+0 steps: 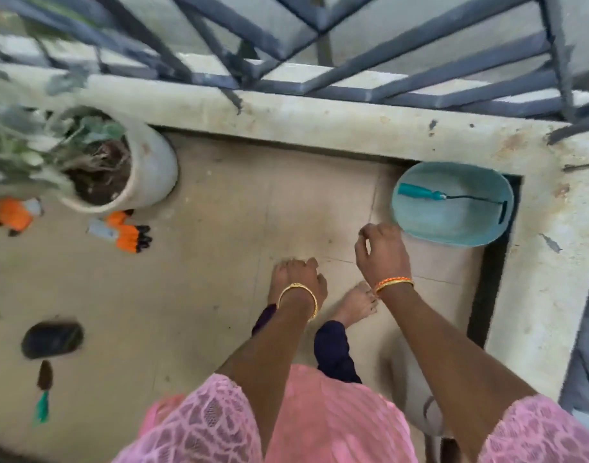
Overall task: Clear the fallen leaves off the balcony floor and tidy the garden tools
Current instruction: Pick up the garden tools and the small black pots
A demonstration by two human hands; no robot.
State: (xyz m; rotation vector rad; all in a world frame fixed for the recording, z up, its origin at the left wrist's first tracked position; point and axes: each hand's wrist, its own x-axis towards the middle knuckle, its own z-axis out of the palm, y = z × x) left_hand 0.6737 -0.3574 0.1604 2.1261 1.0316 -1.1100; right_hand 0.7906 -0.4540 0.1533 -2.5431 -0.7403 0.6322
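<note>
One teal-handled tool (453,197) already laid in teal tub (420,225) by parapet. Orange gloves (132,235) and trowel (44,392) left scattered on floor (203,262). No leaves discernible. Left hand (298,275) loosely curled, nothing held; right hand (381,250) fingers half-curled, seemingly holding nothing.

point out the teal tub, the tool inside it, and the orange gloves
teal tub (430,228): head view, on its bare inner floor.
hand tool (416,190): head view, on its teal handle.
orange gloves (131,236): head view, on the orange palm.
</note>
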